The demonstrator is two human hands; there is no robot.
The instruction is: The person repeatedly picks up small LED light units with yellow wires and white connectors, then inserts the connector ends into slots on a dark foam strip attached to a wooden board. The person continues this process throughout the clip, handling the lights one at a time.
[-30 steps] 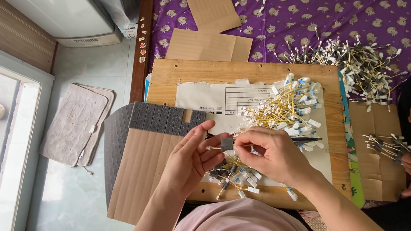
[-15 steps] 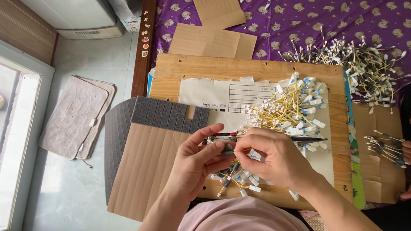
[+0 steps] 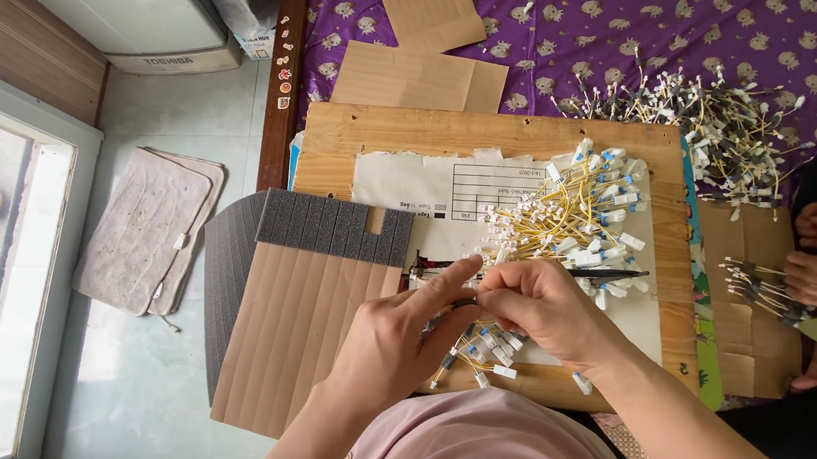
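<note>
— Hands?
— Left hand [image 3: 394,336] and right hand [image 3: 544,308] pressed together, pinching a thin dark tool [image 3: 604,273] over the wooden board [image 3: 399,133].
— Wires?
— Yellow bundle [image 3: 562,217] just beyond (white-tipped).

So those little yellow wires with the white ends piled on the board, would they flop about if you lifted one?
Probably floppy: the yellow wires lie curved and tangled in a loose pile on the wooden board. They look thin, so likely very light. The small plugs at their ends seem apt to snag neighbours, so lifting one might drag others along.
</note>
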